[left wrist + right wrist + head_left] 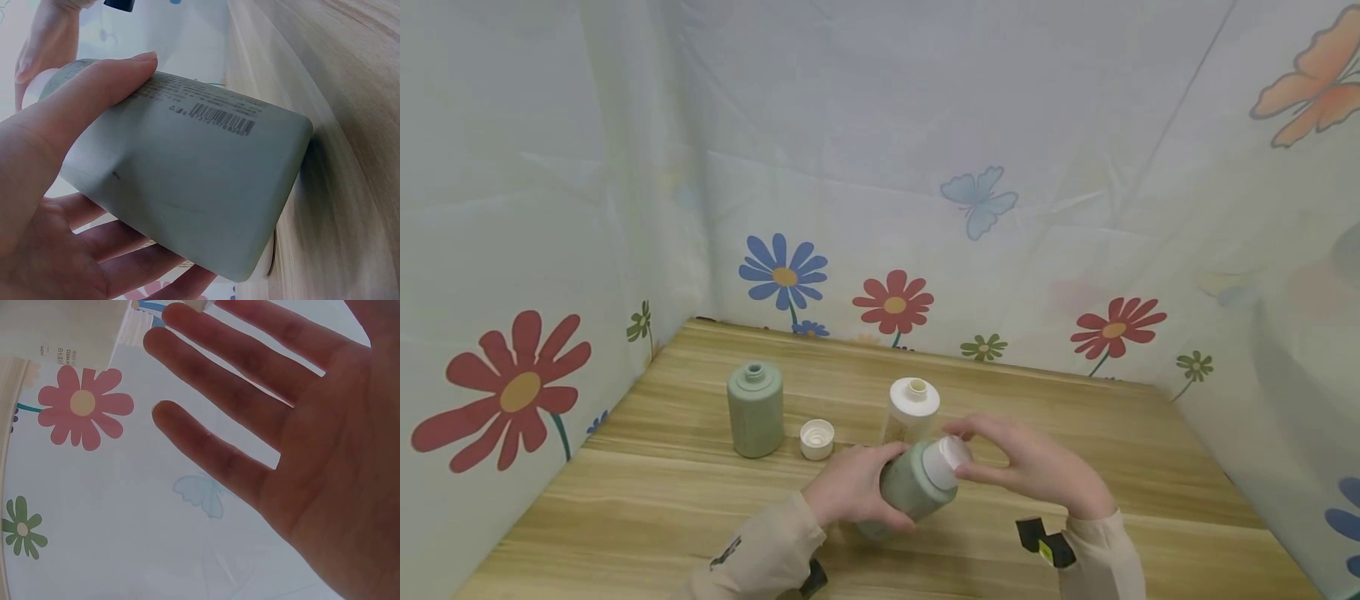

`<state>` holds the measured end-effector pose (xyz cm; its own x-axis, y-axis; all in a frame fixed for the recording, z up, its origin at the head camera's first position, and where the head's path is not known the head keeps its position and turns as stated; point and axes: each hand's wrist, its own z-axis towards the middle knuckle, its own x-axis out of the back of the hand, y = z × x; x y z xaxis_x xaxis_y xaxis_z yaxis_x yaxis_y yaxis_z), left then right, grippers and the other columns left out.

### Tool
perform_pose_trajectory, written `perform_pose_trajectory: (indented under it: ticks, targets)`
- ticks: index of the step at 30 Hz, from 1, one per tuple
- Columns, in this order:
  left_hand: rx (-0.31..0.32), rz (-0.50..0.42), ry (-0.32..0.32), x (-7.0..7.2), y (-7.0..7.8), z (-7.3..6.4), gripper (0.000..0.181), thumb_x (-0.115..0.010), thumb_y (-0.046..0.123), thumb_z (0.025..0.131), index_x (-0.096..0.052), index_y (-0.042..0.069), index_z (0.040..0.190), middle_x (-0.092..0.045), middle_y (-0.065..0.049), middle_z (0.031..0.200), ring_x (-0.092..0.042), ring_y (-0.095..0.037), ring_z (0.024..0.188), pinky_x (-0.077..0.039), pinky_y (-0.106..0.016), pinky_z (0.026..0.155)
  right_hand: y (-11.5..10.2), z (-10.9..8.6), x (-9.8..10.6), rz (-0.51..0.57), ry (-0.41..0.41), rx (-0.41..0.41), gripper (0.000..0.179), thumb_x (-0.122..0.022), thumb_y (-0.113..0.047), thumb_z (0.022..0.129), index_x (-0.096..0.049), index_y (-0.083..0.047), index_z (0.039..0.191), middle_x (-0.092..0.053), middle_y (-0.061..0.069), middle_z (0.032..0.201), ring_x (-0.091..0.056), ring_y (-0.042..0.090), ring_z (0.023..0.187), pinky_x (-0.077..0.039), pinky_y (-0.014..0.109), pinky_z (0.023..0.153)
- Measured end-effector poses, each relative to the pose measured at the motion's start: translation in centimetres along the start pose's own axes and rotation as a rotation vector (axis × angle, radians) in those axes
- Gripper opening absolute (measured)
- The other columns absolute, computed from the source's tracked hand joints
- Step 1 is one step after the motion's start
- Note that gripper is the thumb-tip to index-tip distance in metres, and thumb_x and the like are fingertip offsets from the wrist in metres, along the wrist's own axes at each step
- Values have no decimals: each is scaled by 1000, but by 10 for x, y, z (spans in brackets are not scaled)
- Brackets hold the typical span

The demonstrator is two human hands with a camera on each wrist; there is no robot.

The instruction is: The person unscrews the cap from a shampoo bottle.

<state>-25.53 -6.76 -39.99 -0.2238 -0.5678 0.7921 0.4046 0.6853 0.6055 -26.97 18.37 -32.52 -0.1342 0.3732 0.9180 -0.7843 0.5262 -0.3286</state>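
My left hand (pixel 853 483) grips a green bottle (pixel 913 485) around its body, tilted with its top toward the right. A white cap (pixel 946 461) sits on that bottle's top. The thumb and fingers of my right hand (pixel 1033 462) pinch this cap from the right. In the left wrist view, small print and a barcode run along the green bottle (pixel 187 169), whose base is close over the table. Extended fingers (pixel 231 394) fill much of the right wrist view. Just behind the held bottle stands an uncapped white bottle (pixel 914 400), its lower part hidden.
Another green bottle (pixel 756 417), open at the neck, stands upright at the left. Beside it lies a loose white cap (pixel 817 440), hollow side up. The wooden table (pixel 647 492) meets a flower-printed curtain (pixel 850 192) at the back and sides.
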Motion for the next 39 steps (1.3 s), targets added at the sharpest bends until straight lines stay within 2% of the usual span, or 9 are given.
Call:
perform_pose_trajectory:
  ticks: [4, 9, 14, 18, 25, 31, 34, 39]
  targets:
    - [10, -5, -2, 0, 0, 0, 77, -88, 45, 60, -57, 20, 127, -69, 2, 109, -63, -13, 91, -49, -30, 77, 0, 0, 0, -6, -4, -14, 43, -62, -44, 91, -60, -17, 124, -65, -14, 108, -59, 2, 98, -53, 30, 86]
    - [6, -2, -1, 0, 0, 0, 77, -88, 45, 60, -57, 21, 126, -69, 3, 107, -63, -12, 90, -49, -29, 76, 1, 1, -1, -13, -1, 10, 42, -62, -45, 91, -61, -18, 124, -65, -15, 106, -59, 0, 94, -52, 27, 83]
    - [4, -8, -9, 0, 0, 0, 77, -88, 44, 61, -57, 21, 127, -69, 3, 108, -63, -12, 90, -49, -29, 77, 0, 1, 0, -5, -6, 53, 40, -69, -30, 90, -60, -15, 125, -66, -11, 112, -60, 3, 98, -53, 28, 85]
    - [10, -4, -11, 0, 0, 0, 77, -87, 44, 61, -56, 21, 128, -69, 3, 109, -63, -13, 92, -49, -30, 78, -3, 1, 0, 6, -25, 66, 45, -72, -18, 86, -58, -12, 129, -64, -6, 122, -60, 8, 105, -54, 30, 89]
    - [11, 5, -8, 0, 0, 0, 78, -87, 45, 61, -56, 21, 128, -69, 2, 109, -62, -14, 92, -48, -31, 78, -5, 1, 1, 14, -41, 64, 47, -72, -14, 84, -57, -13, 129, -63, -5, 125, -60, 10, 107, -54, 31, 90]
    - [11, 4, -10, 0, -1, 0, 77, -87, 45, 61, -57, 22, 127, -69, 3, 108, -62, -13, 91, -48, -30, 78, -3, 0, 1, 36, -29, 68, 46, -71, -27, 88, -56, -12, 130, -64, -6, 124, -60, 9, 107, -54, 31, 90]
    - [14, -2, -13, 1, 0, 0, 77, -87, 45, 61, -57, 22, 127, -69, 3, 108, -62, -13, 91, -48, -31, 78, -2, 0, 1, 41, -19, 43, 48, -67, -38, 90, -56, -13, 129, -64, -7, 121, -60, 8, 107, -53, 33, 91]
    - [21, -11, -21, 2, 2, -1, 77, -88, 44, 61, -57, 22, 128, -69, 2, 110, -62, -14, 93, -48, -31, 79, -1, -2, 1, 28, -11, -14, 47, -64, -44, 90, -56, -18, 128, -64, -10, 117, -60, 6, 105, -53, 34, 91]
